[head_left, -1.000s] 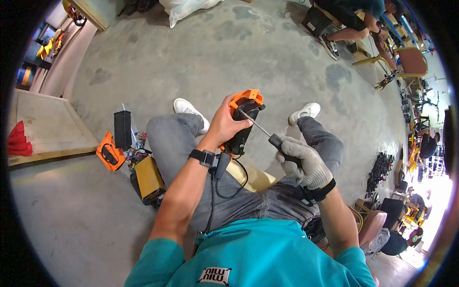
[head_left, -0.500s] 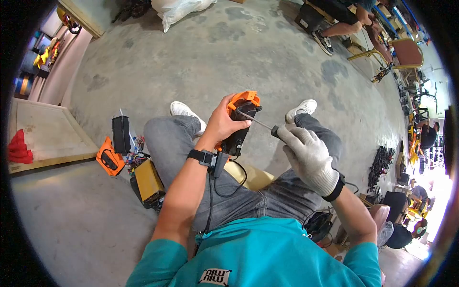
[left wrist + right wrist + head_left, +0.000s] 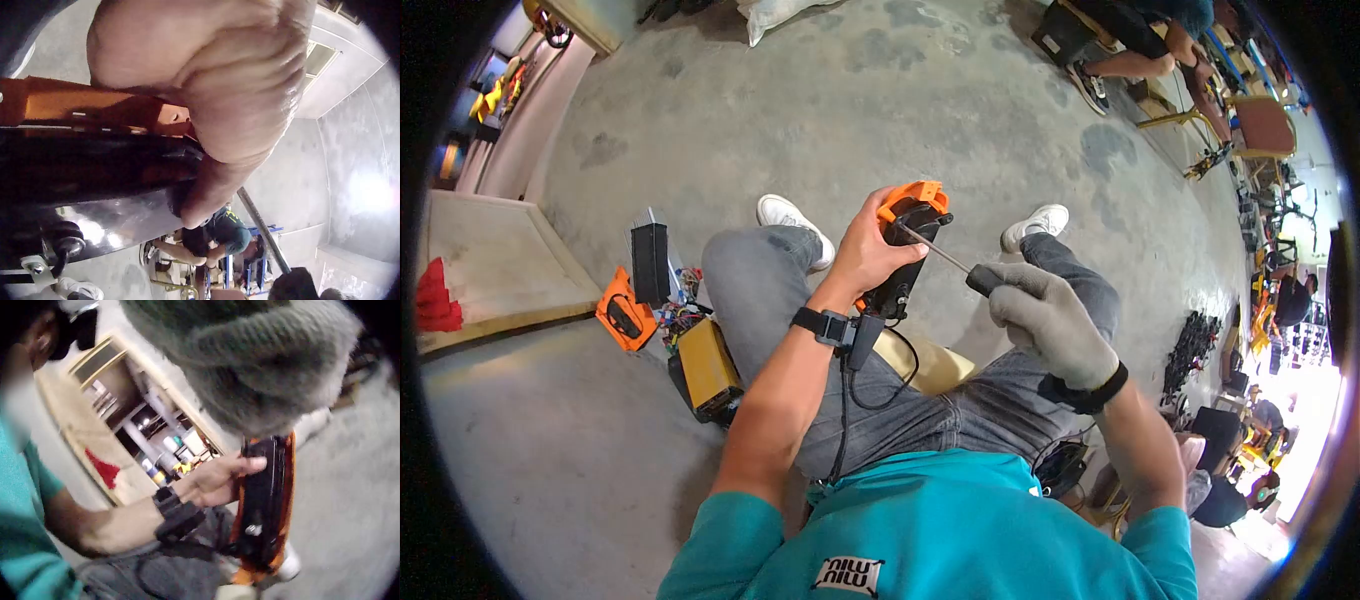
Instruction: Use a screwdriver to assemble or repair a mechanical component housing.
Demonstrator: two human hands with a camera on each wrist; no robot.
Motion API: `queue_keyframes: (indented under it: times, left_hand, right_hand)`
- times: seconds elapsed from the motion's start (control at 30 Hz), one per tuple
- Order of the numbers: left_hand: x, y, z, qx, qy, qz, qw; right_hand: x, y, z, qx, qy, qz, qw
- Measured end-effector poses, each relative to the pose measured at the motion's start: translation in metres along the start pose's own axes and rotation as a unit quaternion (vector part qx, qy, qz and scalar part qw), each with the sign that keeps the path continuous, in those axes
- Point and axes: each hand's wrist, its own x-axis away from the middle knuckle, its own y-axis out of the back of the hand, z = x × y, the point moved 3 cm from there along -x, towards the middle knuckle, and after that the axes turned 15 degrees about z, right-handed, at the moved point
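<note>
My bare left hand (image 3: 868,258) holds a black and orange housing (image 3: 893,292) upright above my lap. The thumb lies across its black face, which also shows in the left wrist view (image 3: 94,187). My right hand (image 3: 1052,322), in a grey-white knit glove, grips a screwdriver (image 3: 945,256) by its dark handle. Its metal shaft slants up to the left, the tip at the black face near the orange upper end. In the right wrist view the glove (image 3: 269,369) fills the top and hides the screwdriver; the housing (image 3: 259,500) appears below it.
Beside my left leg lie a gold box (image 3: 711,367), a black finned block (image 3: 650,264), an orange shell (image 3: 627,312) and tangled wires. A red cloth (image 3: 438,297) hangs on a pale panel at left. Another person (image 3: 1135,62) sits at upper right near a chair (image 3: 1263,127).
My right hand has shifted about the screwdriver handle: its fingers were stretched over the handle half a second ago and are curled round it now. The left hand and housing stay nearly in place.
</note>
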Motion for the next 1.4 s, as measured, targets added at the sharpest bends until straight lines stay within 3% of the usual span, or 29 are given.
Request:
queue_keyframes:
  times: [0.03, 0.1, 0.13, 0.37, 0.43, 0.47, 0.53, 0.57, 0.63, 0.67, 0.73, 0.77, 0.83, 0.97, 1.1, 1.17, 1.2, 1.27, 1.3, 1.33, 1.37, 1.4]
  left_hand:
    - [0.001, 0.001, -0.004, -0.035, 0.009, -0.004, 0.999]
    - [0.002, 0.003, -0.005, -0.023, -0.006, -0.002, 1.000]
    - [0.002, 0.003, -0.006, -0.020, -0.004, 0.007, 1.000]
    - [0.000, 0.003, -0.001, -0.045, 0.012, 0.007, 0.999]
    - [-0.001, 0.001, -0.002, -0.055, 0.010, 0.013, 0.998]
    - [-0.001, 0.002, -0.002, -0.036, 0.022, 0.017, 0.999]
    - [-0.002, 0.003, 0.002, -0.018, 0.036, 0.024, 0.999]
    - [-0.003, 0.003, 0.005, -0.029, 0.021, 0.024, 0.999]
    - [-0.003, 0.003, 0.001, -0.040, 0.007, 0.024, 0.999]
    - [-0.002, 0.003, 0.001, -0.042, 0.012, 0.024, 0.999]
    - [-0.001, 0.003, 0.000, -0.042, 0.017, 0.022, 0.999]
    - [-0.001, 0.004, 0.000, -0.029, 0.011, 0.026, 0.999]
    - [-0.002, 0.002, -0.001, -0.015, 0.004, 0.033, 0.999]
    - [0.000, 0.002, -0.007, -0.031, 0.014, 0.012, 0.999]
    - [0.002, 0.002, -0.014, 0.004, 0.031, 0.029, 0.999]
    - [0.002, 0.000, -0.016, -0.013, 0.037, 0.037, 0.999]
    - [0.002, 0.001, -0.015, -0.025, 0.034, 0.035, 0.999]
    - [0.002, 0.002, -0.009, -0.033, 0.034, 0.028, 0.998]
    - [0.000, 0.003, -0.009, -0.070, 0.013, 0.023, 0.997]
    - [0.001, 0.003, -0.008, -0.108, -0.006, 0.017, 0.994]
    - [0.001, 0.005, -0.007, -0.109, -0.004, 0.014, 0.994]
    - [0.002, 0.004, -0.010, -0.123, 0.004, 0.010, 0.992]
  right_hand:
    - [0.002, -0.003, -0.001, -0.007, 0.003, -0.003, 1.000]
    - [0.004, -0.006, -0.008, -0.214, -0.021, -0.007, 0.977]
    - [0.002, -0.001, -0.018, -0.237, -0.021, 0.016, 0.971]
    - [-0.001, -0.005, -0.034, -0.193, -0.011, 0.002, 0.981]
    - [0.003, -0.003, -0.034, -0.066, 0.032, -0.006, 0.997]
    - [0.006, -0.006, -0.033, -0.067, 0.033, -0.008, 0.997]
    - [0.013, -0.012, -0.026, 0.060, 0.044, -0.096, 0.993]
    - [0.012, -0.011, -0.032, 0.059, 0.044, -0.098, 0.992]
    - [0.012, -0.012, -0.029, 0.323, 0.203, -0.173, 0.908]
    - [0.012, -0.010, -0.030, 0.324, 0.202, -0.173, 0.908]
    - [0.015, -0.015, -0.018, 0.498, 0.233, -0.187, 0.814]
    - [0.014, -0.015, -0.017, 0.499, 0.232, -0.187, 0.814]
    - [0.012, -0.019, -0.014, 0.589, 0.223, -0.167, 0.759]
    - [0.011, -0.020, -0.004, 0.631, 0.183, -0.126, 0.743]
    - [0.013, -0.021, 0.010, 0.660, 0.198, -0.124, 0.714]
    - [0.014, -0.020, 0.011, 0.691, 0.157, -0.099, 0.699]
    - [0.012, -0.020, 0.010, 0.691, 0.155, -0.098, 0.700]
    - [0.012, -0.018, 0.009, 0.581, 0.199, -0.126, 0.779]
    - [0.011, -0.018, 0.012, 0.581, 0.199, -0.122, 0.780]
    - [0.008, -0.012, 0.010, 0.378, 0.128, -0.095, 0.912]
    - [0.006, -0.009, 0.007, 0.151, 0.048, -0.062, 0.985]
    - [0.008, -0.009, 0.006, -0.008, 0.008, -0.032, 0.999]
